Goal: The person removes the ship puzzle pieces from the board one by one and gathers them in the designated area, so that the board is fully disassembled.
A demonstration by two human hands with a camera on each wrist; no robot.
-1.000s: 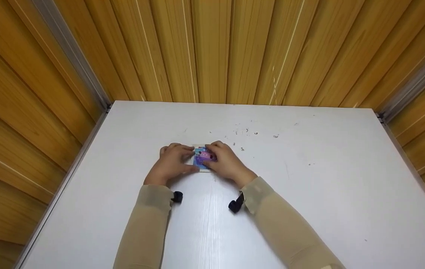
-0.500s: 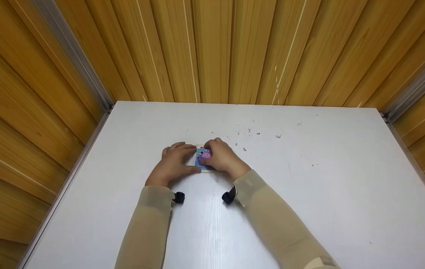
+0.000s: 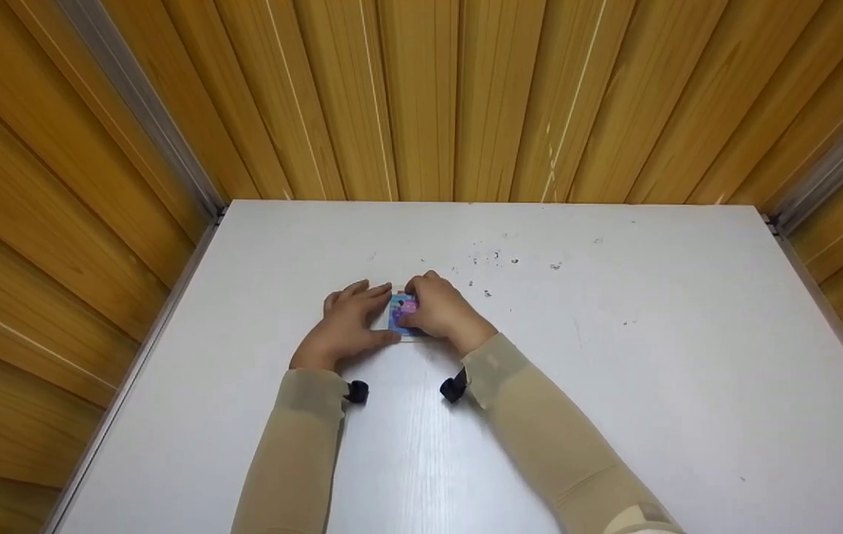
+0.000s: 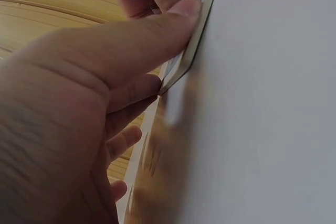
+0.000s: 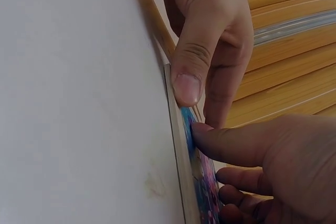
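Note:
A small flat wooden picture puzzle (image 3: 396,331), blue, purple and pink with a pale rim, lies on the white table. My left hand (image 3: 347,324) holds its left end, the thumb at the near edge and the fingers by the far edge. In the left wrist view the left thumb (image 4: 173,27) presses against the puzzle's pale side (image 4: 195,43). My right hand (image 3: 442,310) is over the right part, thumb and fingertips pinching a picture piece (image 5: 205,169). In the right wrist view a bare pale strip shows beside the right thumb (image 5: 220,142). Under the right palm the puzzle is hidden.
The white table (image 3: 614,400) has dark scuff marks (image 3: 497,259) beyond the hands. Yellow wood-look panels (image 3: 421,104) stand behind and at both sides, with metal posts at the corners. A small black camera (image 3: 454,389) sits at the right wrist, another at the left.
My right hand has shifted left across the puzzle and covers more of the picture; over the last half second it has barely moved. My left hand stays at the left end.

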